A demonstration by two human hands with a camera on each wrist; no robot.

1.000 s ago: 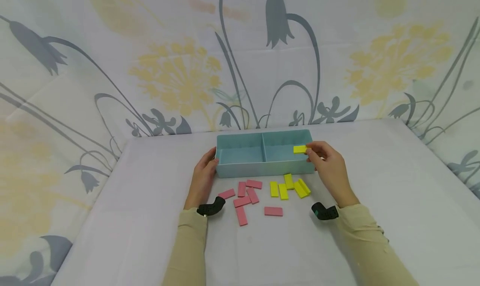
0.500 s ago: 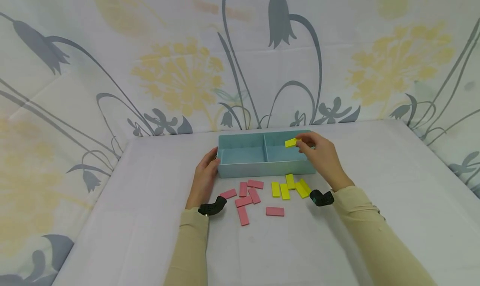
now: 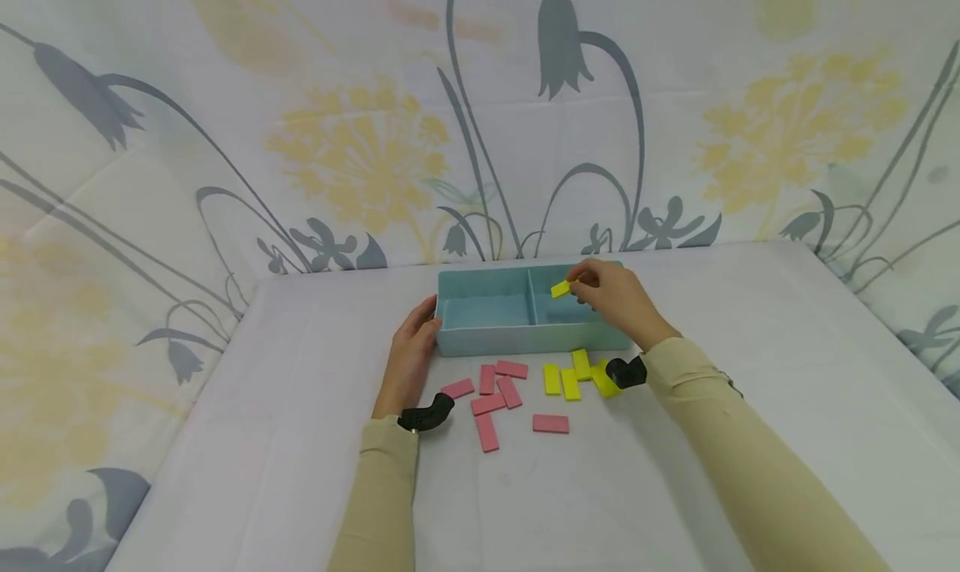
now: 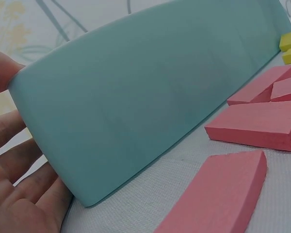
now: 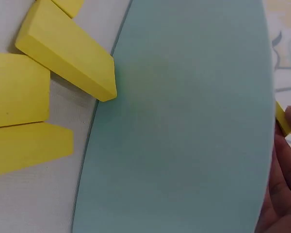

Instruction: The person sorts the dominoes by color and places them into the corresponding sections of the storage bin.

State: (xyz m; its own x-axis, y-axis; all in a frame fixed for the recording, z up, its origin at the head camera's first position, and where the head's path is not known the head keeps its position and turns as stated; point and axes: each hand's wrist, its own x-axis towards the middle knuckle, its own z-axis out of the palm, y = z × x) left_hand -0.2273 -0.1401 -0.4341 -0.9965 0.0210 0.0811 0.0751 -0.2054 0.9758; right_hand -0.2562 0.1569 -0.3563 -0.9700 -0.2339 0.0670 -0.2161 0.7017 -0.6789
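Observation:
My right hand (image 3: pixel 611 297) is over the right compartment of a pale blue two-compartment box (image 3: pixel 528 339), pinching a yellow block (image 3: pixel 560 289) between thumb and fingertips. In the right wrist view, this yellow block (image 5: pixel 282 119) shows just past the box's front wall (image 5: pixel 179 116), with part of the hand hidden behind it. My left hand (image 3: pixel 408 355) holds the box's left end. Its thumb (image 4: pixel 4 72) touches the front top corner, and the other fingers lie along the end wall, partly hidden in the left wrist view.
Several yellow blocks (image 3: pixel 571 384) lie before the box's right half, some partly covered by the right wrist's black camera (image 3: pixel 626 373). Several pink blocks (image 3: pixel 486 432) lie before its left half and middle. A white cloth (image 3: pixel 300 439) covers the table; a floral curtain (image 3: pixel 375 155) hangs behind.
My right hand has moved left across the right compartment, carrying the yellow block from its right side towards the divider. The left hand stays at the box's left end.

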